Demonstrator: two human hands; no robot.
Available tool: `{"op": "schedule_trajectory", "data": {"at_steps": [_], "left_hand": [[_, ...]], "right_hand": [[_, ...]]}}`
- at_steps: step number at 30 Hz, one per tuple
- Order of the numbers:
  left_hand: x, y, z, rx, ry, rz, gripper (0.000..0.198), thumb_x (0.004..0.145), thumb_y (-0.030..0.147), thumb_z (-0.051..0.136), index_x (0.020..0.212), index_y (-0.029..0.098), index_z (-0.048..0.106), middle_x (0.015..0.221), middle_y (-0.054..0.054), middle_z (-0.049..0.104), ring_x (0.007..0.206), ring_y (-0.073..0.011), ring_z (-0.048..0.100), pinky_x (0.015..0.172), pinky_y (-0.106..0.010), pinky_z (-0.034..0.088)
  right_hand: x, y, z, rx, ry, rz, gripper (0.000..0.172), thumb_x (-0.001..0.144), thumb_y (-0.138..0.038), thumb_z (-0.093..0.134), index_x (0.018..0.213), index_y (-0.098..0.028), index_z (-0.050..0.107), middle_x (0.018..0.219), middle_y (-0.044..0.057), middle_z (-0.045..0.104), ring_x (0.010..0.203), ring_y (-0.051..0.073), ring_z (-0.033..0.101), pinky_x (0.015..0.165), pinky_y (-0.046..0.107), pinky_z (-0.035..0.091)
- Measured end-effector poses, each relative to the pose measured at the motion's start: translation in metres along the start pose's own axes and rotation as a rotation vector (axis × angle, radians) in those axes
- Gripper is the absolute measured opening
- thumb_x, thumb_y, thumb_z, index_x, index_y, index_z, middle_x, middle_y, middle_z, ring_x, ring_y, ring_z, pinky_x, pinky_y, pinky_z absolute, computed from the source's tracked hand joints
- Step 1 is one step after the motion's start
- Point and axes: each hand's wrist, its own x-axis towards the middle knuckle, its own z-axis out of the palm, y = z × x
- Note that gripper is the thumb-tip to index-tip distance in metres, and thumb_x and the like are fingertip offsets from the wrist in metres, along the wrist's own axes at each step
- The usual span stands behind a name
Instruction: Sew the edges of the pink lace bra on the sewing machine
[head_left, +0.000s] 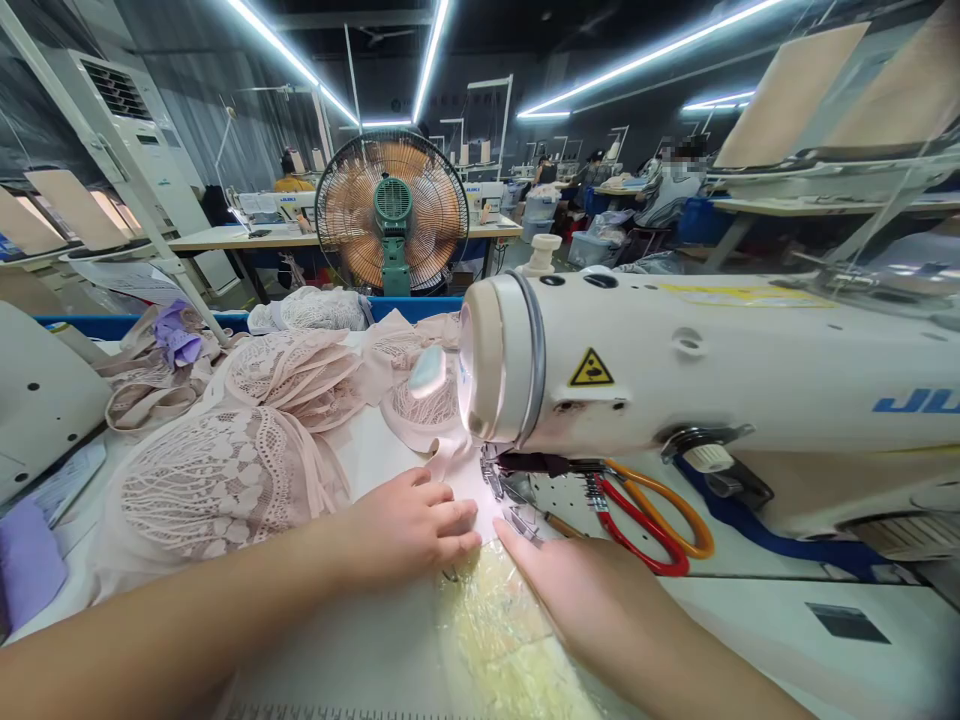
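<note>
My left hand (409, 525) lies palm down on pale pink fabric (484, 490), its fingers slightly bent and pressing on it. My right hand (577, 585) is on the other side of the cloth, one finger stretched toward the presser foot (491, 470); its other fingers are hidden. The fabric runs under the needle area of a white sewing machine (637, 350). It seems joined to a pink lace bra cup (424, 400) behind the needle. Below my fingers, yellowish plastic-wrapped material (510, 640) covers part of the table.
Stacked lace bra cups (217, 480) lie left. Red-handled scissors (645, 535) and an orange-handled tool (675, 500) rest under the machine arm. Purple cloth (30, 560) is at far left. A large fan (392, 210) stands ahead; people sit farther back.
</note>
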Motion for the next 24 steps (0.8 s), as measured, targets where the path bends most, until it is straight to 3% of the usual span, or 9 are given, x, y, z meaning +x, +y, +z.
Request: {"op": "schedule_trajectory", "data": {"at_steps": [4,10,14,21,24], "left_hand": [[0.0,-0.008,0.003,0.01,0.019,0.008,0.023,0.095,0.02,0.04,0.11,0.02,0.058,0.114,-0.005,0.063,0.092,-0.0179,0.056,0.085,-0.036,0.038],[0.004,-0.021,0.003,0.025,0.015,0.018,0.026,0.097,0.019,0.037,0.109,0.019,0.059,0.111,-0.006,0.064,0.095,-0.0199,0.057,0.086,-0.039,0.037],[0.006,-0.028,0.004,0.046,0.003,-0.001,0.025,0.097,0.02,0.037,0.108,0.019,0.06,0.11,-0.007,0.065,0.096,-0.0201,0.056,0.085,-0.038,0.038],[0.005,-0.035,0.006,0.117,-0.087,-0.081,0.026,0.094,0.019,0.041,0.113,0.023,0.058,0.119,-0.01,0.06,0.102,-0.0233,0.055,0.087,-0.039,0.038],[0.004,-0.03,0.004,0.134,-0.096,-0.23,0.03,0.092,0.017,0.042,0.118,0.024,0.055,0.126,-0.012,0.054,0.112,-0.0269,0.05,0.094,-0.043,0.037]], "right_hand": [[0.006,-0.005,-0.001,0.017,0.007,0.063,0.078,0.065,-0.002,0.054,0.138,-0.026,0.039,0.058,0.004,0.066,0.054,0.024,0.065,0.042,0.026,0.028],[0.014,-0.013,-0.012,0.054,-0.06,0.132,0.084,0.062,-0.004,0.058,0.141,-0.018,0.034,0.064,0.01,0.069,0.059,0.03,0.066,0.047,0.034,0.045],[0.018,-0.018,-0.016,0.069,-0.088,0.168,0.086,0.062,-0.005,0.061,0.142,-0.017,0.032,0.069,0.012,0.07,0.061,0.032,0.067,0.05,0.038,0.049],[0.004,-0.016,0.013,0.044,0.047,0.128,0.087,0.062,0.002,0.055,0.143,-0.021,0.031,0.061,0.004,0.067,0.053,0.022,0.064,0.045,0.028,0.043],[-0.008,-0.016,0.037,0.063,0.246,0.071,0.078,0.063,0.0,0.053,0.136,-0.024,0.044,0.066,0.002,0.066,0.054,0.018,0.061,0.045,0.025,0.042]]}}
